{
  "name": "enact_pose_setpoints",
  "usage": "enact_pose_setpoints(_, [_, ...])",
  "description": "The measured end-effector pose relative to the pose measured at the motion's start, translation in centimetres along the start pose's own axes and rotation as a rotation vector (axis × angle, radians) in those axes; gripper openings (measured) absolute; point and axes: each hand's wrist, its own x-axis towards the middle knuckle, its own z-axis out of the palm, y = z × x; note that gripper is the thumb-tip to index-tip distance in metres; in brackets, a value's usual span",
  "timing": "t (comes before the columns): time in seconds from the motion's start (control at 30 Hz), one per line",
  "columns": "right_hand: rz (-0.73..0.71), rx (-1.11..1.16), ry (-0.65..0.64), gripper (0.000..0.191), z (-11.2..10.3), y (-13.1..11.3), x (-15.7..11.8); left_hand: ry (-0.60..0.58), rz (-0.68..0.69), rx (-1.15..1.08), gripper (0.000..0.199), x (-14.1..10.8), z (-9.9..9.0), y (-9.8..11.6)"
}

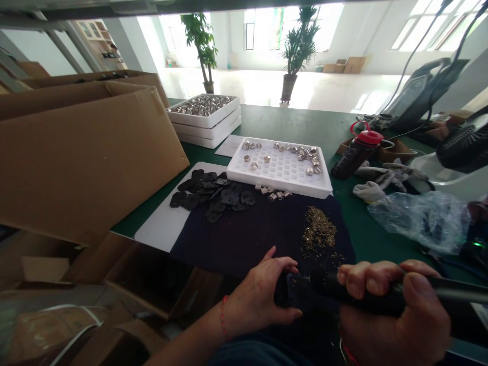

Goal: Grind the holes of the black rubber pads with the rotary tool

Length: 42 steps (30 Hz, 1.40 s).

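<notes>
My right hand is wrapped round a black power screwdriver, held level with its tip pointing left. The tip meets a small dark plate at the table's front edge; exact contact is hard to see. Thumb and fingers of my left hand close round that plate from the left. Just beyond the hands lies a heap of tiny brass-coloured screws on a dark cloth. Farther left is a pile of black flat plates. A few metal fittings lie by the tray.
A white gridded tray holds scattered metal fittings. Stacked white trays stand behind it, beside a large cardboard box. To the right are a dark bottle with red lid, gloves and clear plastic wrap.
</notes>
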Motion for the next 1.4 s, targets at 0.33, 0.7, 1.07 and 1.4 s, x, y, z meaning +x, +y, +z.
enact_pose_setpoints(0.33, [-0.002,0.047,-0.052,0.025,-0.4,0.8,-0.2,-0.005,-0.025,-0.027,0.09,0.1,-0.1,0.0])
enact_pose_setpoints(0.7, [-0.044,0.058,-0.106,0.018,-0.8,0.6,-0.3,0.008,0.001,-0.025,0.09,0.0,0.0,-0.1])
enact_pose_setpoints(1.07, [-0.066,0.058,-0.167,0.017,-0.4,0.7,-0.5,0.015,0.025,-0.002,0.088,-0.1,0.3,-0.5])
enact_pose_setpoints(1.4, [-0.051,-0.104,-0.429,0.026,2.7,0.8,-0.5,-0.018,0.054,0.029,0.083,-0.2,0.1,-0.4])
